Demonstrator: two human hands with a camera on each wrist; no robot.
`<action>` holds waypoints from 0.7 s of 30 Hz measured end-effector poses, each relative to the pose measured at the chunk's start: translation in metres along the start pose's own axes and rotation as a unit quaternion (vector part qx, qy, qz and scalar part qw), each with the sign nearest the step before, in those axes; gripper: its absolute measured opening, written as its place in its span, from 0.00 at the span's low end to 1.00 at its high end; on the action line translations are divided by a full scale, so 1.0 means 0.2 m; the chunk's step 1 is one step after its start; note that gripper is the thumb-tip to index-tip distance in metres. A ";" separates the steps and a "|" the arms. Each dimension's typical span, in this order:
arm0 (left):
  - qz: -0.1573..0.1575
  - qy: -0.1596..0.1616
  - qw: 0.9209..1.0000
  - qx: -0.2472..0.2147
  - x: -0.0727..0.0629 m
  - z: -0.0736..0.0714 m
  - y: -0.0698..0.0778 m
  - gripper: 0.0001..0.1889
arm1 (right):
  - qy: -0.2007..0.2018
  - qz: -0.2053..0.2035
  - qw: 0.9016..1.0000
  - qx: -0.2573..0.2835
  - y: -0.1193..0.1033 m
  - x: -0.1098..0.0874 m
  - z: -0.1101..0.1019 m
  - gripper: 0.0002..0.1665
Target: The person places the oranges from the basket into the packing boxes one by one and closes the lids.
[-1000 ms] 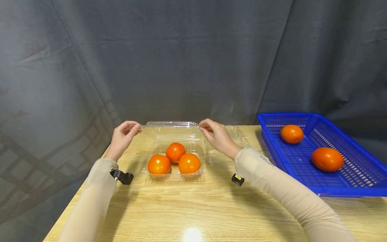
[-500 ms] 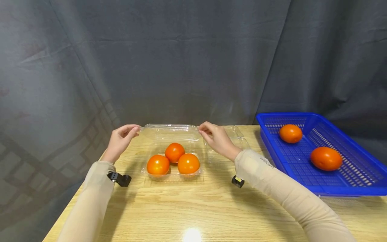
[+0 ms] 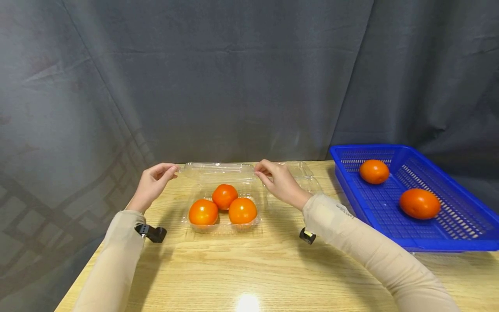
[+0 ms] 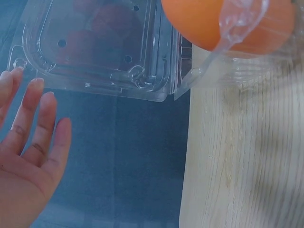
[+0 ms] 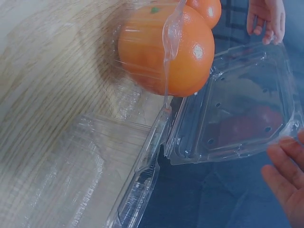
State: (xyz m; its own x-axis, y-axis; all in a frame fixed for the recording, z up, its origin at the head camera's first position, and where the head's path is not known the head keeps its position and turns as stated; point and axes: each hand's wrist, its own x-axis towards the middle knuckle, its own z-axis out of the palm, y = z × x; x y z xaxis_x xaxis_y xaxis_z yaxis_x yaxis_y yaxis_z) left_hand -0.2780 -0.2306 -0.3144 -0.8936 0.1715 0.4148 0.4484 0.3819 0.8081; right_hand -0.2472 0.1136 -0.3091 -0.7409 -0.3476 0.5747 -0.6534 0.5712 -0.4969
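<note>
A clear plastic clamshell container with its lid [image 3: 219, 172] raised stands on the table, three oranges [image 3: 225, 196] grouped in its base [image 3: 223, 229]. My left hand [image 3: 153, 184] pinches the lid's left corner between thumb and index finger; the other fingers spread loosely in the left wrist view. At the opposite corner, my right hand [image 3: 281, 181] pinches the lid's edge. The left wrist view shows small holes in the lid [image 4: 95, 52] and an orange [image 4: 199, 21] behind the base wall. In the right wrist view an orange [image 5: 190, 61] sits beside the hinge line.
Right of the filled container, a second clear container [image 3: 313, 184] lies partly behind my right hand. A blue plastic basket [image 3: 351, 208] at the right holds two orange fruits [image 3: 374, 171]. The wooden table [image 3: 218, 273] ends at a dark curtain [image 3: 241, 86].
Both hands have lowered slightly, bringing the lid's far edge down a little. The left hand has also shifted slightly left. The oranges have stayed in place.
</note>
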 end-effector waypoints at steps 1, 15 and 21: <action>-0.004 -0.002 1.000 0.009 0.00 0.00 0.00 0.18 | -0.001 0.000 1.000 -0.002 0.00 0.00 0.00 0.04; -0.013 -0.017 0.999 0.045 -0.02 -0.02 0.01 0.16 | 0.000 -0.021 1.000 -0.006 0.00 -0.02 0.00 0.06; -0.018 -0.026 0.997 0.071 -0.04 -0.03 0.01 0.16 | -0.006 -0.025 1.000 -0.004 0.00 -0.03 0.00 0.06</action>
State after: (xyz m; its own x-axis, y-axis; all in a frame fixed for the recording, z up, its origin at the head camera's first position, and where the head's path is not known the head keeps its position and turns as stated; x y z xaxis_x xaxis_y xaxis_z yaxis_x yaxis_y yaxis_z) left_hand -0.2698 -0.2363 -0.3149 -0.9106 0.2002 0.3616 0.4119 0.5121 0.7537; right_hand -0.2432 0.1145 -0.3126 -0.7086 -0.3848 0.5914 -0.6889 0.5587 -0.4619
